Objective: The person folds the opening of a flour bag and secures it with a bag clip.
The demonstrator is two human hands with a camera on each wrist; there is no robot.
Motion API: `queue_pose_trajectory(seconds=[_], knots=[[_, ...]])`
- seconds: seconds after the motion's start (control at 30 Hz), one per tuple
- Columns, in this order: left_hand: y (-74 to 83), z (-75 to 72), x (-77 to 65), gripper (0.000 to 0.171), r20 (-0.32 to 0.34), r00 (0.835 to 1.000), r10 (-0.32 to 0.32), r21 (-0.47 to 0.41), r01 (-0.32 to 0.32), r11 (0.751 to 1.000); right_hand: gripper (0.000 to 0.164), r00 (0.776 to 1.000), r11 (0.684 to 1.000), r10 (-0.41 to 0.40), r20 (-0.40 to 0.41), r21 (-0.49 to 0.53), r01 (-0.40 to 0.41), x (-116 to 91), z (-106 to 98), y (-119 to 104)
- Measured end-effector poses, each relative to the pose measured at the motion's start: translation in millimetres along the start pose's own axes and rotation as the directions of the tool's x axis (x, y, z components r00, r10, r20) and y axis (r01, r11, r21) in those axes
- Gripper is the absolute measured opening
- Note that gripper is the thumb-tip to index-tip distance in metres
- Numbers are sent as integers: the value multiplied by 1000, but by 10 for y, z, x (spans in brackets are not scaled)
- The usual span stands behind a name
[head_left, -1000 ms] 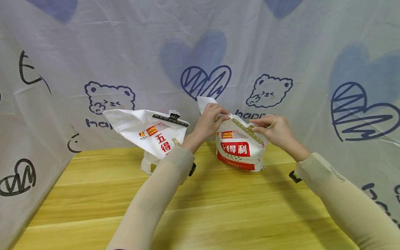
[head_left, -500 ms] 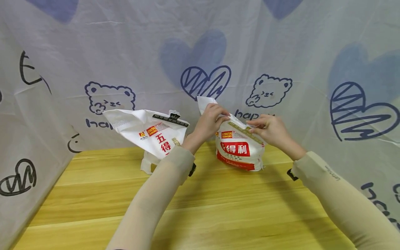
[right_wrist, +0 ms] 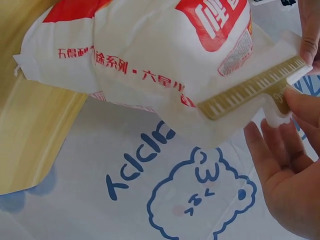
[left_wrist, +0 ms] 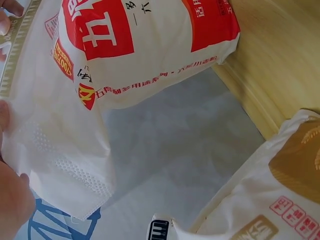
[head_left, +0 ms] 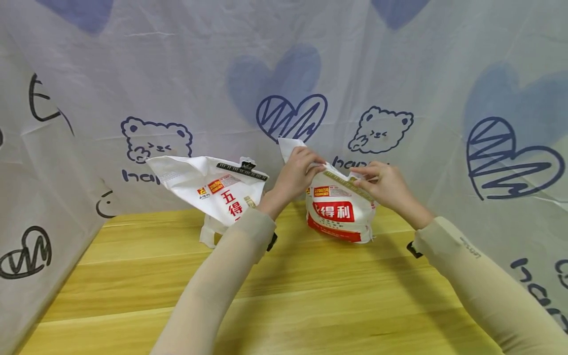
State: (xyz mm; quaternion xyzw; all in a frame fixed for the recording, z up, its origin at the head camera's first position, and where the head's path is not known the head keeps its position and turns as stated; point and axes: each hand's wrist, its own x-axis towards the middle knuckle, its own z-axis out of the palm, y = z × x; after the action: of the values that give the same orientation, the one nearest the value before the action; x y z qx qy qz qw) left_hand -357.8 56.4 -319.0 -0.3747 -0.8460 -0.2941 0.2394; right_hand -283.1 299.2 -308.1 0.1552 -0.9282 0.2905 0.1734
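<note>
A white flour bag (head_left: 364, 224) with red print stands on the table's right half. Along its folded top lies a gold bag clip (head_left: 335, 177) with a white lower bar. My left hand (head_left: 296, 171) pinches the bag's top at the clip's left end, and the loose white corner sticks up behind it. With thumb and fingers my right hand (head_left: 385, 186) pinches the clip near its middle. The right wrist view has my right thumb against the tab of the gold clip (right_wrist: 245, 95), fingers behind. Whether the clip is fastened cannot be told.
Left of my left hand stands a second white flour bag (head_left: 188, 185), leaning, with a black clip (head_left: 241, 170) across its top. A printed cloth (head_left: 208, 74) hangs behind the wooden table (head_left: 146, 276). My left forearm partly covers the second bag.
My right hand has moved slightly left along the gold clip, from nearer its right end toward its middle. The left hand has stayed on the bag's top.
</note>
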Motion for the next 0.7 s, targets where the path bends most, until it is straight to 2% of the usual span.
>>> queue_pose_trajectory(seconds=[0.17, 0.3, 0.5, 0.7], knots=[[-15, -18, -6, 18, -51, 993, 108, 111, -102, 989, 37, 999, 997, 17, -38, 72, -14, 2, 31, 1], [-29, -29, -24, 25, -69, 985, 158, 145, -147, 979, 39, 997, 996, 17, -74, 93, -10, 6, 58, 32], [-48, -55, -83, 46, -54, 984, 170, 144, -161, 976, 47, 991, 992, 18, -129, 127, -1, -13, 99, 78], [-68, -89, -182, 58, -72, 988, 140, 187, -124, 975, 53, 984, 986, 21, -177, 166, 8, -70, 128, 102]])
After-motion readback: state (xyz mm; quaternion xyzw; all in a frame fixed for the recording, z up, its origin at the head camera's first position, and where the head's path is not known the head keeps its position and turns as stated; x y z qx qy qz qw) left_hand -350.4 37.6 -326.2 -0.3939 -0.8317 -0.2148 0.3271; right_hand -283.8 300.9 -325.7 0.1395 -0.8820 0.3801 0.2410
